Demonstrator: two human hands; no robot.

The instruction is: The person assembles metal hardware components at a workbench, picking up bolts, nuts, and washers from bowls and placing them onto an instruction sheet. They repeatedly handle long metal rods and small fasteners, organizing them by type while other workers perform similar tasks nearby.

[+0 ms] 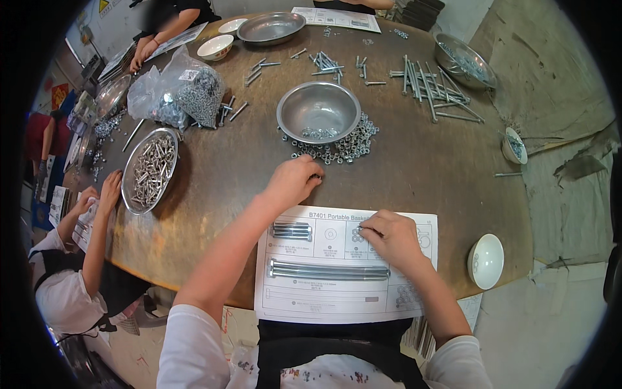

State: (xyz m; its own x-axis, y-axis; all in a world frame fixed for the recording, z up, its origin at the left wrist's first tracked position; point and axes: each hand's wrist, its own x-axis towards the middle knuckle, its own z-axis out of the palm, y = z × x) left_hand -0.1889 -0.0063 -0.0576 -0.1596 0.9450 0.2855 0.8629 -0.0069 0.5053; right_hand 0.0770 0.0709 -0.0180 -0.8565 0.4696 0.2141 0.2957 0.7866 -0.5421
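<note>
A printed parts sheet [327, 310] lies in front of me at the table's edge. Long bolts [329, 270] rest side by side across its middle, and shorter bolts [291, 231] lie in its upper left box. My right hand [394, 238] is over the upper part of the sheet, thumb and fingers pinched on a small nut [360, 226] by a cluster of nuts. My left hand [293, 184] is beyond the sheet with curled fingers; what they hold is mostly hidden. Just past it, loose nuts [350, 148] are heaped around a steel bowl [319, 107] with small hardware inside.
A steel dish of bolts [150, 171] stands left, with a plastic bag of hardware [197, 97] behind it. Long bolts [431, 91] lie far right. A white bowl [486, 261] is right of the sheet. Co-workers' hands [111, 189] reach in at left and at the far edge.
</note>
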